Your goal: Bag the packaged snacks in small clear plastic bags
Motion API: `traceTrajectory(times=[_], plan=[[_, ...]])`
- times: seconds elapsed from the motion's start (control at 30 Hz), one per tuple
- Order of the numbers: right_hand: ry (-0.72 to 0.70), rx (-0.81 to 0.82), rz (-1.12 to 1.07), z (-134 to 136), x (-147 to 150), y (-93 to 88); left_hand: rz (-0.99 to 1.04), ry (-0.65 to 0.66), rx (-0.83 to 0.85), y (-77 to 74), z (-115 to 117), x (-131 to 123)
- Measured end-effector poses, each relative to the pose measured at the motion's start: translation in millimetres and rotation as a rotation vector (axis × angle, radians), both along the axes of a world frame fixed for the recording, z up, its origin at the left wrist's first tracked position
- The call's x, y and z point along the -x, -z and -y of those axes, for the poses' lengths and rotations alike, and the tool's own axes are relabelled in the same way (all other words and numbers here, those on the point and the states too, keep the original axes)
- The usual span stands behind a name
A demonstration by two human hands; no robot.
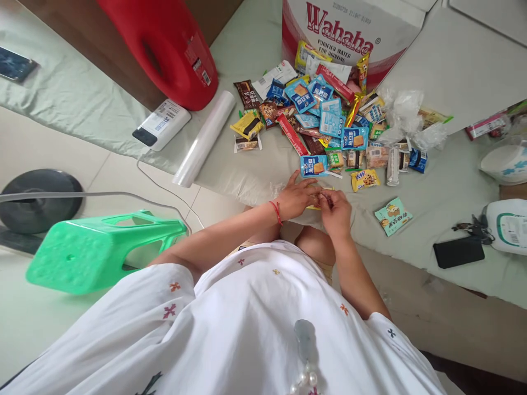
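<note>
At the table's near edge my left hand (pixel 297 197), with a red string on its wrist, is curled over a small yellow snack packet (pixel 314 207). My right hand (pixel 337 214) pinches the same packet from the other side, and the two hands' fingertips meet there. Most of the packet is hidden by my fingers. Thin clear plastic lies by my left hand. Just beyond my fingers are a blue snack packet (pixel 313 165) and a yellow cookie packet (pixel 365 180), at the near side of a heap of small wrapped snacks (pixel 313 109).
Behind the heap stands a Wahaha water carton (pixel 349 27). To the left are a roll of clear plastic film (pixel 206 137), a white power bank (pixel 162 125) and a red jug (pixel 173 49). A mint-green packet (pixel 393 216) and black phone (pixel 459 252) lie right. A green stool (pixel 74 255) is on the floor.
</note>
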State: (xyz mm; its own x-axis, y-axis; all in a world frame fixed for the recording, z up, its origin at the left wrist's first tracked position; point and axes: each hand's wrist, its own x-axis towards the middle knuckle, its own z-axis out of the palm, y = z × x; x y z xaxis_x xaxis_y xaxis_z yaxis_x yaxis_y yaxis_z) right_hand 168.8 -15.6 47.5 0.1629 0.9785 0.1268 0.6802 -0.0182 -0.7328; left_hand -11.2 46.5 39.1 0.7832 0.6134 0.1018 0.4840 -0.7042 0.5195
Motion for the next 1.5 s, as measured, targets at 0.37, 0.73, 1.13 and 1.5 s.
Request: traceTrajectory(times=[0.37,0.73,1.13,1.5], plan=[[-0.291,0.082,0.564,41.2,20.3,-7.3,-0.15,-0.52,-0.002,-24.8,23.2,44.9],[-0.28,0.027,0.534,49.8,25.5,-3.4,0.493,-0.765,1.148,-49.1,3.2,14.1],[-0.221,-0.108,-0.048,56.0,-4.4,5.7,0.181,-0.523,0.658,-30.3,18.5,-24.5],[-0.433,-0.036,0.34,48.1,-15.5,16.4,0.115,-0.578,0.434,-28.3,14.8,-19.9]])
